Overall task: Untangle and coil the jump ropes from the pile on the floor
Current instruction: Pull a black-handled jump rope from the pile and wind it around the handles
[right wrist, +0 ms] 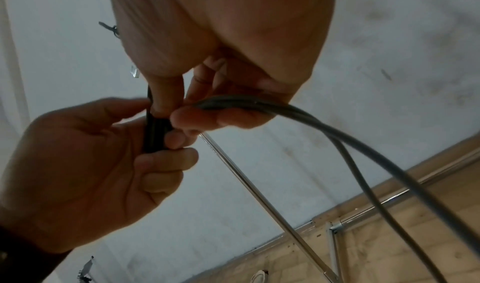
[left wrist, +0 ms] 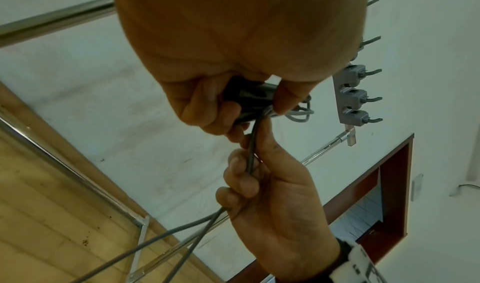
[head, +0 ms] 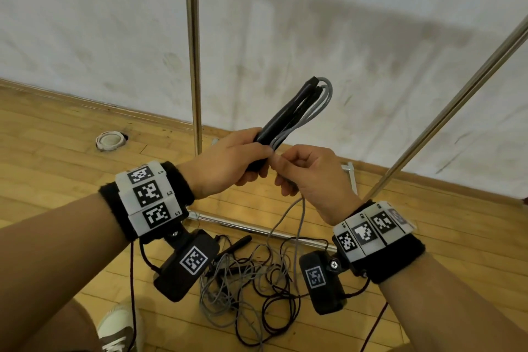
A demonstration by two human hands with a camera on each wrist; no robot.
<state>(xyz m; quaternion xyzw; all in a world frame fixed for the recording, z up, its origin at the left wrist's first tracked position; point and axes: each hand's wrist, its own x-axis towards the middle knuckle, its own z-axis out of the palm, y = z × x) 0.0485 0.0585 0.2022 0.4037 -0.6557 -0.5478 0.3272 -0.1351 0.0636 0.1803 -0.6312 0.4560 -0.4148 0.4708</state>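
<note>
A person's left hand (head: 228,163) is curled round the black handles (head: 274,126) of a grey jump rope (head: 317,100), whose folded loops stick up and away from that grip, long axis slanting toward the wall. The right hand (head: 311,177), touching the left just below the handles, pinches the rope's loose strands (left wrist: 250,154), which fall from its grip toward the tangled pile (head: 251,277) on the wooden floor (head: 57,157) between the forearms. The coil looks partly made: the uncoiled length lies below the right hand, so the next wrap probably falls to that hand, drawing slack upward along the bundle's axis. The strands cross other ropes in the pile and may snag.
</note>
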